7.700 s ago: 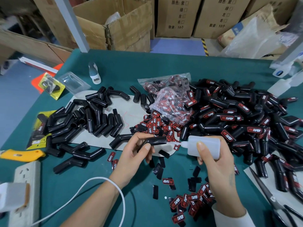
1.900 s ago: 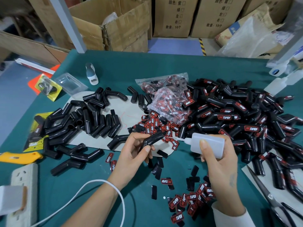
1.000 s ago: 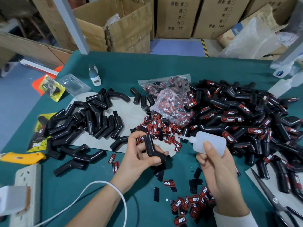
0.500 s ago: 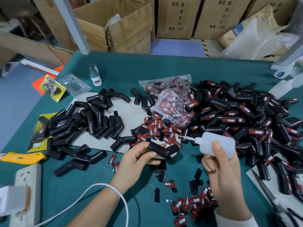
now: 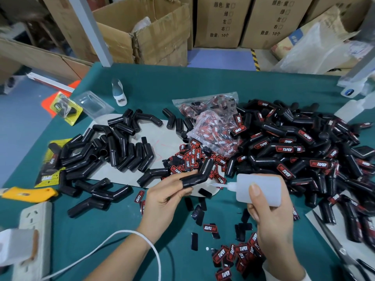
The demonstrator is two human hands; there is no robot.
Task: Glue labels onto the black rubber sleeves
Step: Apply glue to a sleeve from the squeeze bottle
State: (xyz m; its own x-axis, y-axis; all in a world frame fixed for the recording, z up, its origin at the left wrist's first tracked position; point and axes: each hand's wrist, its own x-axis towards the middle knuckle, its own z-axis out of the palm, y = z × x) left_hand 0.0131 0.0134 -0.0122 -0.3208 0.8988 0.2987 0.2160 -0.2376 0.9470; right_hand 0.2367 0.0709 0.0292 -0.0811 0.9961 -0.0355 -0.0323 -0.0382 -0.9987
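Your left hand [image 5: 164,196] holds one bent black sleeve [image 5: 197,175] up over the counter [image 5: 203,86] – a fingertip looks pushed into its near open end, thumb alongside, the far end angled up and away. No label on the side you can see. Your right hand [image 5: 269,218] is wrapped round a white glue bottle [image 5: 259,191], thumb pressed on its body, fingers curled behind; the nozzle points left, tip just short of the sleeve, not touching as far as I can tell.

Behind the sleeve: loose red-and-black labels [image 5: 192,159] heaped on a grey sheet [image 5: 162,142], w/ a clear bag of more labels [image 5: 215,126] just beyond. More labels [image 5: 233,254] lie near your right wrist, some face down.

Left side – a pile of bare sleeves [image 5: 105,151], partly on the sheet. Right side, a big heap of labelled sleeves [image 5: 294,147].

Also on the counter: yellow utility knife [image 5: 28,193] at the left edge, power strip [image 5: 34,226] at the near left corner w/ a white cable [image 5: 121,238] crossing your left forearm, scissors [image 5: 343,252] at the near right, small white bottle [image 5: 119,94] at the back left. Cardboard boxes [image 5: 154,35] stand past the counter.
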